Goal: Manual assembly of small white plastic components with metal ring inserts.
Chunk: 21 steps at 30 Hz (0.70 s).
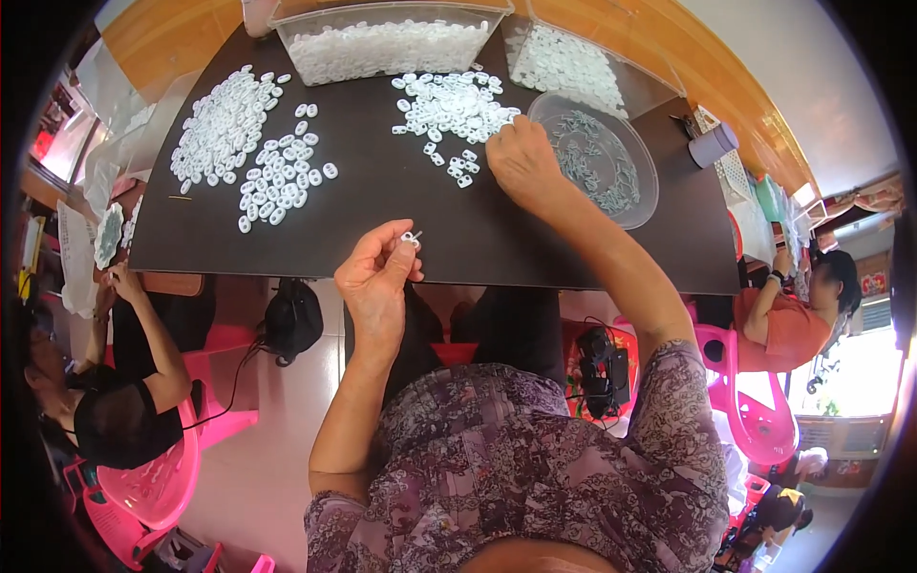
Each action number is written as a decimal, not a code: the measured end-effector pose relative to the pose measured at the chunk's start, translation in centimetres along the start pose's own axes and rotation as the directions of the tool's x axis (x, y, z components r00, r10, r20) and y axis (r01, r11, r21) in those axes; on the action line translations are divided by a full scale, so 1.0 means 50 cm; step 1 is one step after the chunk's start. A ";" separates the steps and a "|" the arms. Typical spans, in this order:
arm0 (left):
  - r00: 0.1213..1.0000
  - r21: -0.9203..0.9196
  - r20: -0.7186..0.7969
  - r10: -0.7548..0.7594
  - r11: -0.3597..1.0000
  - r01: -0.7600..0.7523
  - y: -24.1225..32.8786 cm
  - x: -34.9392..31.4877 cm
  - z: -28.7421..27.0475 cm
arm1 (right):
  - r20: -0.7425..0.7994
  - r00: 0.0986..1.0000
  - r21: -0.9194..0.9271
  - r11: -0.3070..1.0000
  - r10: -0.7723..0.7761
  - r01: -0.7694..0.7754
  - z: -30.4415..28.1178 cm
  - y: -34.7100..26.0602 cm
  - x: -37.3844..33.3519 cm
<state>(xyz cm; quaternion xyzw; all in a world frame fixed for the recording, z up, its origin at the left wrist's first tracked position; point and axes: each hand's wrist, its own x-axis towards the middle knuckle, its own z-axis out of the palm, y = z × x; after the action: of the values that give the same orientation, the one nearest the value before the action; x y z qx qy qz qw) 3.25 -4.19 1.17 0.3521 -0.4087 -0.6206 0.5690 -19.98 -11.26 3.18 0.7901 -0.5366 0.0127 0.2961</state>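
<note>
Above the table's front edge, my left hand (374, 277) pinches a small white plastic piece (410, 240) between thumb and fingers. A thin grey bit sticks out of its upper side. My right hand (522, 164) is closed beside the left rim of a round clear tub (653, 181); whatever its fingers hold is hidden. Small grey-green parts (616, 186) lie scattered in the tub. Just left of that hand is a heap of white pieces (454, 103), with a few loose white pieces (463, 169) in front of it.
White oval pieces form a large heap (224, 124) and a smaller heap (280, 181) on the dark table (363, 191). Clear bins (387, 53) of white pieces stand behind. A grey-lilac cup (714, 145) is at right. People sit at both sides.
</note>
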 end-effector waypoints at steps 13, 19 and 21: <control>1.000 -0.004 0.019 0.001 1.000 -0.001 0.000 -0.002 -0.002 | -0.028 0.988 0.429 0.895 0.149 -0.123 -0.038 -0.028 -0.055; 0.998 0.015 0.062 -0.019 1.000 0.018 0.015 -0.007 0.012 | 0.031 0.980 0.472 0.862 0.196 -0.188 -0.056 -0.035 -0.069; 0.997 -0.007 0.069 -0.032 0.999 0.032 0.017 -0.008 0.018 | 0.017 0.979 0.504 0.844 0.204 -0.184 -0.056 -0.040 -0.074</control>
<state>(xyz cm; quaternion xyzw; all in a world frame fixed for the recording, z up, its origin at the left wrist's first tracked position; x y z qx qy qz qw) 2.83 -3.69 2.30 0.3349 -0.4200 -0.6429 0.5460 -18.99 -6.31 3.35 0.7811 -0.5861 0.1967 0.0872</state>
